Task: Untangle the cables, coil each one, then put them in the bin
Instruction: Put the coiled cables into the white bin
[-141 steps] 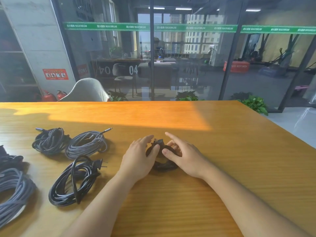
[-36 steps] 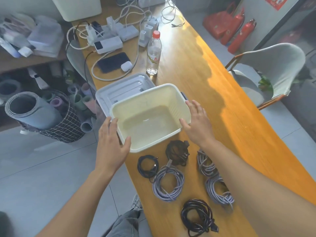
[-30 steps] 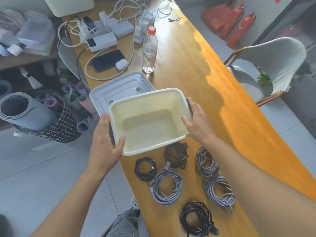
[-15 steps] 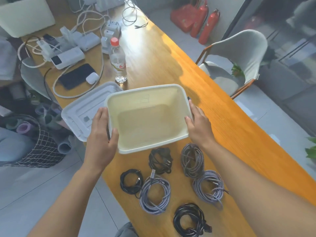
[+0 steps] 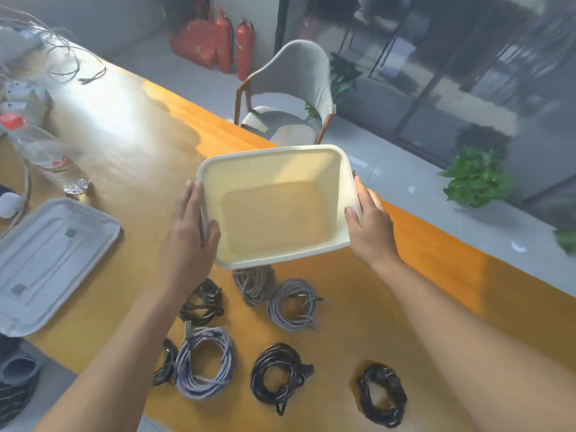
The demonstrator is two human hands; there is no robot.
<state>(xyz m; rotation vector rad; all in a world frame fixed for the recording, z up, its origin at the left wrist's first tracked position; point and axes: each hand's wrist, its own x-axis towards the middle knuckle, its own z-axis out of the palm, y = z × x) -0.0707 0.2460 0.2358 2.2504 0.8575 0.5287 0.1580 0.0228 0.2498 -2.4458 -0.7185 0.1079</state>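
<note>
Above the wooden table (image 5: 405,294), a cream plastic bin (image 5: 276,213), rectangular with rounded corners, opening facing up toward the camera, long axis left-right. Left hand (image 5: 187,241) and right hand (image 5: 369,227) grip its short sides, thumbs over the rim. Coiled cables (image 5: 293,304) lie on the table below.

Cream plastic bin (image 5: 338,157), rectangular with rounded corners, held above the table, open side up and tilted toward the camera, nothing inside. Seven coiled cables on the tabletop below and nearer: grey braided coil (image 5: 254,283) partly hidden under the bin's near edge, touching a second grey coil (image 5: 293,304); black coil (image 5: 204,302) left of these; large grey coil (image 5: 204,366) in the near row, small black coil (image 5: 165,364) against its left; black coil (image 5: 279,374) with a plug; black coil (image 5: 381,392) farthest right.
</note>
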